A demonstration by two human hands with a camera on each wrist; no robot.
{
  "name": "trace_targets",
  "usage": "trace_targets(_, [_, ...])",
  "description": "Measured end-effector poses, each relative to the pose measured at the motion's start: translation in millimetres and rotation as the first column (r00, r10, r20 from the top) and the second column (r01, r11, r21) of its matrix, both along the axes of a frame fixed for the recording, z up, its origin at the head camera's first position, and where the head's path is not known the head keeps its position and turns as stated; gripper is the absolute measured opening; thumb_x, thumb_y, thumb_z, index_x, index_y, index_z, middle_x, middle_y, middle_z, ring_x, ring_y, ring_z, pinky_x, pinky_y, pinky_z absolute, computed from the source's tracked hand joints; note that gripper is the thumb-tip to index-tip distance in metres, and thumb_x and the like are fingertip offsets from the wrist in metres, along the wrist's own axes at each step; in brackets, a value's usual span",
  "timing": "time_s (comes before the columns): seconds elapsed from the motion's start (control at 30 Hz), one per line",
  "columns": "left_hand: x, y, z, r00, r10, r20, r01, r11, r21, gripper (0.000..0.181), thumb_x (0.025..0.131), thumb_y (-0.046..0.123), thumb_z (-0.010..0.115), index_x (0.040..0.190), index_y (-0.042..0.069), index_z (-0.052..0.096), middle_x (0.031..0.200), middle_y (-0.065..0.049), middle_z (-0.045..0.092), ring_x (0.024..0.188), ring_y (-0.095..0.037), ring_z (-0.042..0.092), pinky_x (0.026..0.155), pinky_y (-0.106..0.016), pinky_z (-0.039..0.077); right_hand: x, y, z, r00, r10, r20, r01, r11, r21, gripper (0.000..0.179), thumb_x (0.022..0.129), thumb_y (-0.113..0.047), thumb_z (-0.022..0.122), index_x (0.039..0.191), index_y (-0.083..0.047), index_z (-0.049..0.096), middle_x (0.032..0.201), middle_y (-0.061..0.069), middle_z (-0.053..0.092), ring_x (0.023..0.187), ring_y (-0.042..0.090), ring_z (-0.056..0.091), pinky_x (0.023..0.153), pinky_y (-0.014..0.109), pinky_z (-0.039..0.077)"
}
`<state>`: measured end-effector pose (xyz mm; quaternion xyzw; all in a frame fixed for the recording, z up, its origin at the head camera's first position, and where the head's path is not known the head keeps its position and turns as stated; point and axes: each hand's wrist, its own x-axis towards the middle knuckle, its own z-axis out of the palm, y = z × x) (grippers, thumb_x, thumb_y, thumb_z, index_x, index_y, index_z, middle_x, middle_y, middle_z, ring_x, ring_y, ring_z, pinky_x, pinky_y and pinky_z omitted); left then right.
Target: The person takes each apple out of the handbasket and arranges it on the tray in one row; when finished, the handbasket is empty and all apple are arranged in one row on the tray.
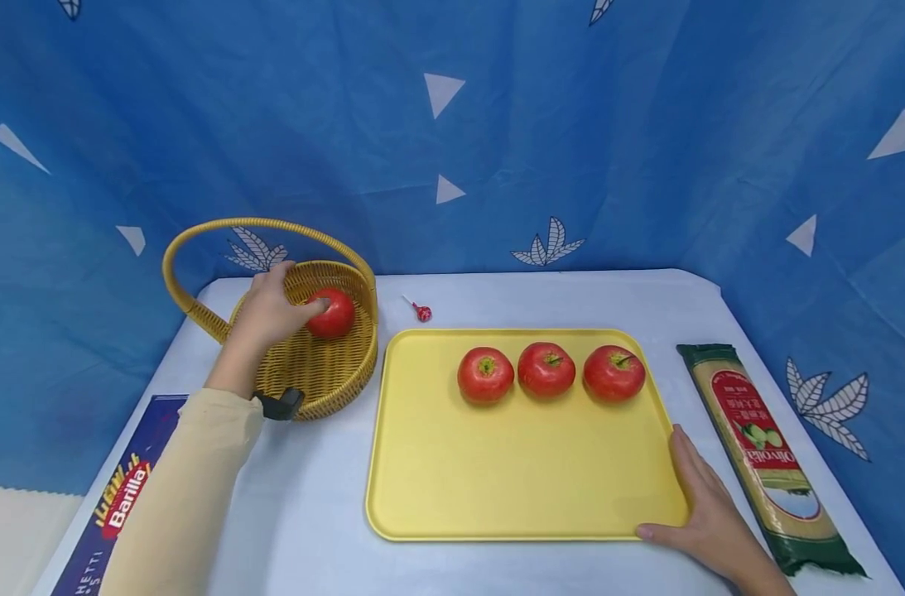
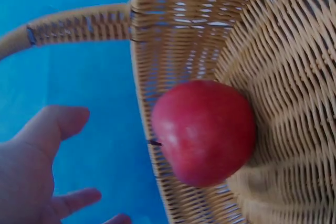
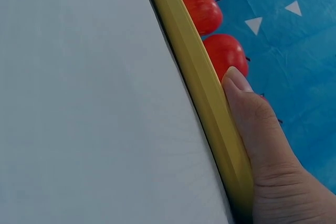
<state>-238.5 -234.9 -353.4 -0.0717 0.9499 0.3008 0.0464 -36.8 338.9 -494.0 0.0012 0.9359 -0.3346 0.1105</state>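
Note:
A round red apple [image 2: 207,132] lies inside the wicker basket [image 1: 314,364], against its wall. My left hand [image 1: 269,310] reaches over the basket's left side; from the head its thumb overlaps the apple, but the left wrist view shows a gap between fingers and apple. Those fingers [image 2: 71,120] are spread and hold nothing. At the near right corner of the yellow tray [image 1: 527,472], my right hand [image 1: 709,517] rests with straight fingers along the right edge and its thumb [image 3: 257,114] on the front rim. Three red apples [image 1: 545,370] stand in a row in the tray's far half.
A lollipop [image 1: 422,313] in a red wrapper lies behind the tray. To the right is a green-ended pasta packet [image 1: 758,447]; a blue spaghetti box [image 1: 120,505] lies at the left, partly under the left sleeve. The basket's tall handle [image 1: 269,222] arches above it. Blue cloth hangs behind.

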Motion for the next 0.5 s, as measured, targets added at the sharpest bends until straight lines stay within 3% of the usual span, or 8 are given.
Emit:
trace_targets(0.27, [-17.3,-3.1,-12.7,0.996,-0.026,0.084,0.018,0.995,0.101,0.095,0.089,0.041,0.069,0.160,0.011,0.012,0.162,-0.029,0.008,0.145,-0.051,0.020,0.111,-0.070,0.029,0.1,-0.3,-0.4,1.000,0.001,-0.009,-0.001,1.000,-0.005,0.136,0.071,-0.047,0.086,0.156,-0.025,-0.018,0.166,0.012,-0.016,0.149,0.051,-0.005,0.107,0.079,0.006])
trace_targets(0.5, [-22.9,-2.2,-20.2,0.975,-0.094,0.199,0.071,0.991,0.116,0.101,0.089,0.039,0.070,0.158,0.003,0.005,0.157,-0.031,0.023,0.142,-0.049,0.027,0.115,-0.063,0.030,0.3,0.1,1.1,1.000,0.005,-0.015,-0.005,1.000,-0.001,0.136,0.070,-0.047,0.086,0.157,-0.024,-0.017,0.166,0.013,-0.015,0.149,0.052,-0.003,0.107,0.080,0.006])
